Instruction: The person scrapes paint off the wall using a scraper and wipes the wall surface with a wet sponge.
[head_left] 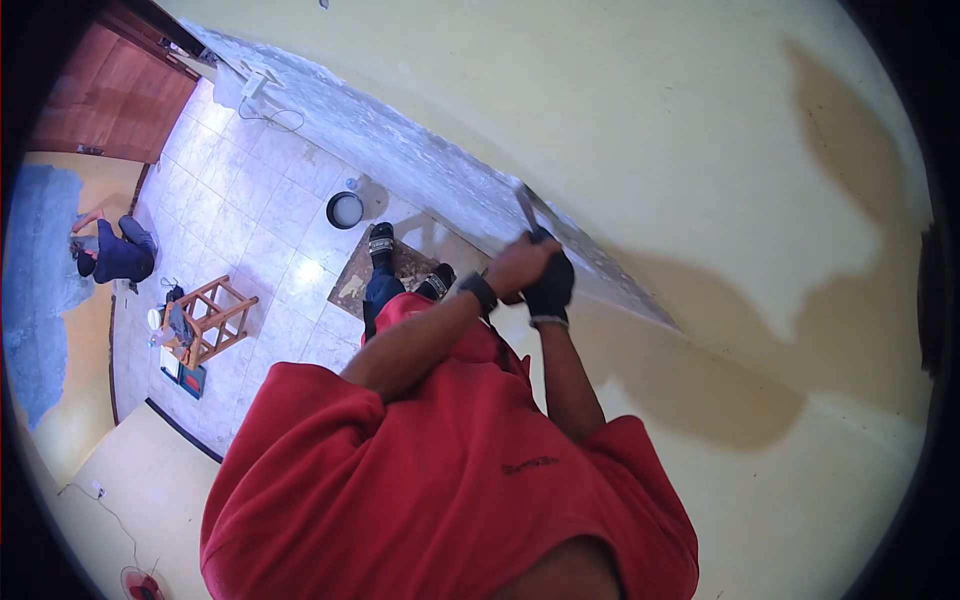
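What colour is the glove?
Black, with a pale edge on the glove; best in the head view.

We see a glossy, pale tiled floor [280, 205] and a wooden stool [212, 322]. Near a reddish-brown door [115, 90], a yellow wall [85, 335] bears a large blue-grey patch [40, 290].

A wooden stool [226, 312] stands on pale floor tiles [255, 250] (brown door [115, 90] farther off).

Head view looks steeply down — red shirt [440, 440] close, tiled floor [260, 190] farther.
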